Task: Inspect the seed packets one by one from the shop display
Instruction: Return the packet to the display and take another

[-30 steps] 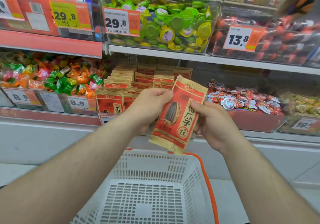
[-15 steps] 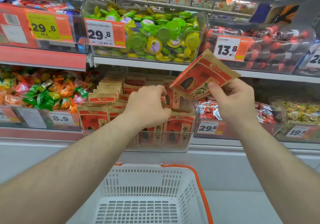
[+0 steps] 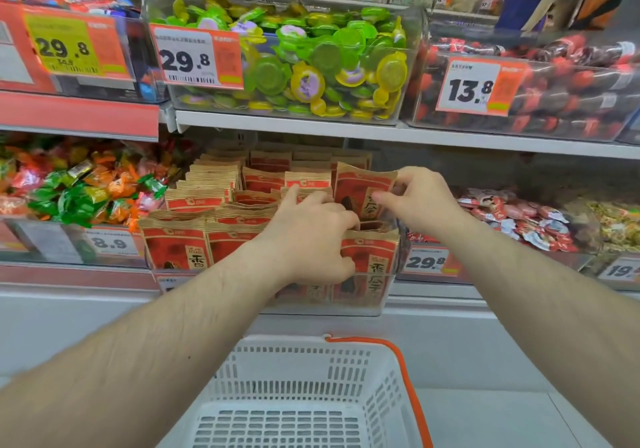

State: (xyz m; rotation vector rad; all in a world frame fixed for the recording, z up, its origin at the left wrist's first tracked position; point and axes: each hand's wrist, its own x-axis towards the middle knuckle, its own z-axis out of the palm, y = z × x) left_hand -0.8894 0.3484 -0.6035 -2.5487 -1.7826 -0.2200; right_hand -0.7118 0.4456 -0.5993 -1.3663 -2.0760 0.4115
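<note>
Head view of a shop shelf. The right hand (image 3: 420, 201) pinches the upper right part of one red-and-brown seed packet (image 3: 360, 189) between thumb and curled fingers, holding it upright over the right-hand row of the clear display bin (image 3: 388, 295); whether its lower edge already sits among the packets below cannot be told. The left hand (image 3: 311, 239) reaches into the same bin, fingers curled down over the tops of the stacked seed packets (image 3: 214, 201), its fingertips hidden among them, so a firm grip on any single packet is not evident. The front-row packets stand upright against the bin wall. On the shelf above, a clear tub of green and yellow jelly cups (image 3: 311, 63) carries a 29.8 price tag (image 3: 197, 57). Left of the bin lie wrapped candies (image 3: 79, 184). A white shopping basket (image 3: 242, 378) with an orange handle (image 3: 405, 375) sits below the arms.
</note>
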